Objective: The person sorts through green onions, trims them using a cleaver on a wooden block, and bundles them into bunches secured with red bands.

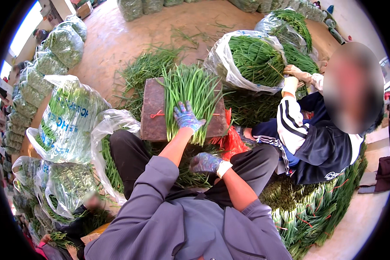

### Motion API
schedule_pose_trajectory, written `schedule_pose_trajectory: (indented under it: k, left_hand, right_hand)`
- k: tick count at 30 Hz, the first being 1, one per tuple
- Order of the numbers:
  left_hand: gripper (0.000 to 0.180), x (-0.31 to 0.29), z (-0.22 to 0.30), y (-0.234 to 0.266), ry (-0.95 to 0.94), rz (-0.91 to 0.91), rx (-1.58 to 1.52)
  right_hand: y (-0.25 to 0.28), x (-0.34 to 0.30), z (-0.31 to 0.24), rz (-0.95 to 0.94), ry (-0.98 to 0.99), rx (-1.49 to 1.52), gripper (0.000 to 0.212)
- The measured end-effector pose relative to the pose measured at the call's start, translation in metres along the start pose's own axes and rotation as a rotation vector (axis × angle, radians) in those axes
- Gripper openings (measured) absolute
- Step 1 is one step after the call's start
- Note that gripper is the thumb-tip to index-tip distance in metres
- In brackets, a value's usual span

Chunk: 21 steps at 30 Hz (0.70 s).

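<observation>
A thick bundle of long green leaves, like garlic chives [190, 86], lies across a low brown block [152, 97] in front of me. My left hand [189, 118], in a thin bluish glove, rests flat on the bundle with its fingers spread. A red tie [157, 114] shows on the block to the left of the leaves, and a bit of red shows on their right too. My right hand [206, 164], gloved the same way, is curled closed low between my knees; what is in it, if anything, is hidden. A bunch of red ties [233, 141] hangs at the block's right corner.
Loose leaves [147, 71] lie on the floor beyond the block. An open bag of greens [255, 58] stands at the far right, with a co-worker's hands [297, 73] at it. Filled plastic bags [69, 123] stand at left. Tied bundles [312, 208] are stacked at right.
</observation>
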<state>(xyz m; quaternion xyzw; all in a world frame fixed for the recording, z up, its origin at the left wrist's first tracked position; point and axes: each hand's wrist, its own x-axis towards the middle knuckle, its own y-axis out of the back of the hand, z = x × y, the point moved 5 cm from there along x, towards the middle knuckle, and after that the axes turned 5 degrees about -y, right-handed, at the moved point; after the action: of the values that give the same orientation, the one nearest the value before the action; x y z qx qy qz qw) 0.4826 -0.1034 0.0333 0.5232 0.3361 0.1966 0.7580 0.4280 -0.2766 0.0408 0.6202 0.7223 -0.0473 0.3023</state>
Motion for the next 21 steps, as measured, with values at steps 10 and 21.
schedule_pose_trajectory:
  k: [10,21]
  left_hand:
    - [0.104,-0.017,-0.026,0.028,-0.244,0.534,-0.231]
    - [0.027,-0.017,-0.057,-0.027,-0.309,0.544,-0.46]
  right_hand:
    - [0.093,-0.005,0.048,0.935,-0.389,0.016,0.037]
    - [0.099,0.102,0.07,0.75,-0.125,-0.105,0.036]
